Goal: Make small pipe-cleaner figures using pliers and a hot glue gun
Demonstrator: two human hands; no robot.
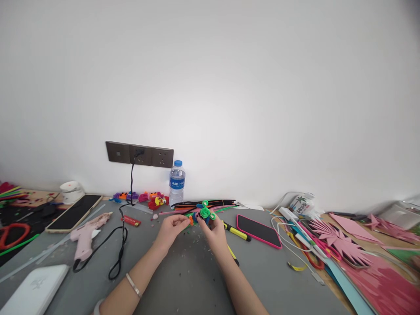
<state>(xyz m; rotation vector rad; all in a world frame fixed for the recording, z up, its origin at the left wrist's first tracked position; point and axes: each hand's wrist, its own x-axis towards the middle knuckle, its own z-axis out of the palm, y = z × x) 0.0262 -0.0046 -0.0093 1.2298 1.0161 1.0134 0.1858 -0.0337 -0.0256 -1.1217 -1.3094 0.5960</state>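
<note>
A small pipe-cleaner figure, bright green with blue and orange parts, is held up over the grey table mat. My right hand grips it from the right, thumb in front. From the other side my left hand pinches at its orange end, thumb and forefinger together; the exact contact is partly hidden. Behind the figure lies a bundle of dark and pink pipe cleaners. A yellow and black utility knife rests just right of my right hand.
A water bottle stands by the wall near finished pipe-cleaner figures. Left are a pink glue gun with its black cord, a phone and a white box-like device. Right lie a pink-cased phone and folded pink paper.
</note>
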